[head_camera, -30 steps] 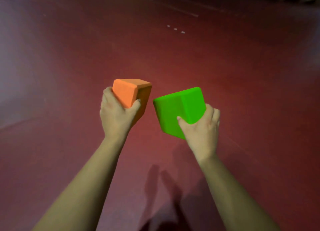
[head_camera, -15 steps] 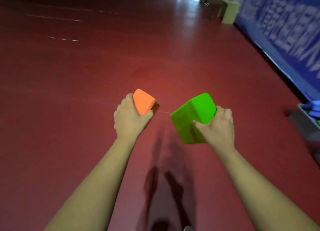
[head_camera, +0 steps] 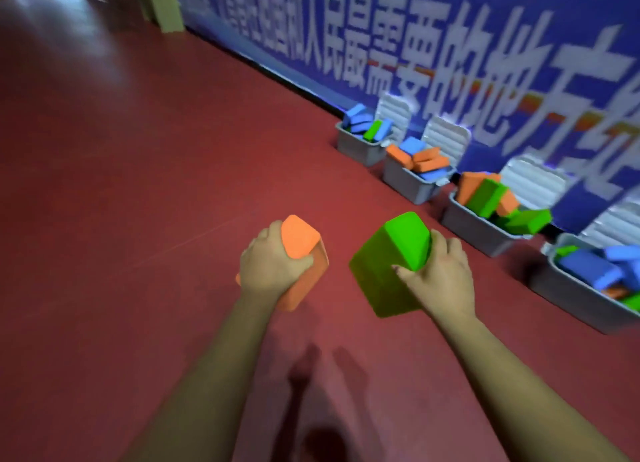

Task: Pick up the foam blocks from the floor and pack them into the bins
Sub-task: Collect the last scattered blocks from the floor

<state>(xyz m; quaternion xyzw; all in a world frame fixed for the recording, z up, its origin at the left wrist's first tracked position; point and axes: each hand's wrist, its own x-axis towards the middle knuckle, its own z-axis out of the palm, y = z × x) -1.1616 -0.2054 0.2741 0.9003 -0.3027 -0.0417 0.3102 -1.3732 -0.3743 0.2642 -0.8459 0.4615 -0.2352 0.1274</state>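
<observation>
My left hand (head_camera: 273, 267) grips an orange foam block (head_camera: 301, 243) held above the red floor. My right hand (head_camera: 440, 278) grips a larger green foam block (head_camera: 388, 274) beside it, a short gap between the two blocks. Several grey bins stand in a row along the blue wall at the right: the farthest bin (head_camera: 356, 148) holds blue and green blocks, the second bin (head_camera: 408, 184) orange and blue ones, the third bin (head_camera: 474, 229) orange and green ones, and the nearest bin (head_camera: 575, 295) mostly blue ones.
A blue banner wall (head_camera: 450, 56) with white characters runs along the right behind the bins. A pale box (head_camera: 162, 8) stands by the wall at the far end. Red floor (head_camera: 138, 184) spreads to the left and ahead.
The view has swung right, bringing the row of bins and the banner wall into sight. Both hands keep their grip on the same blocks.
</observation>
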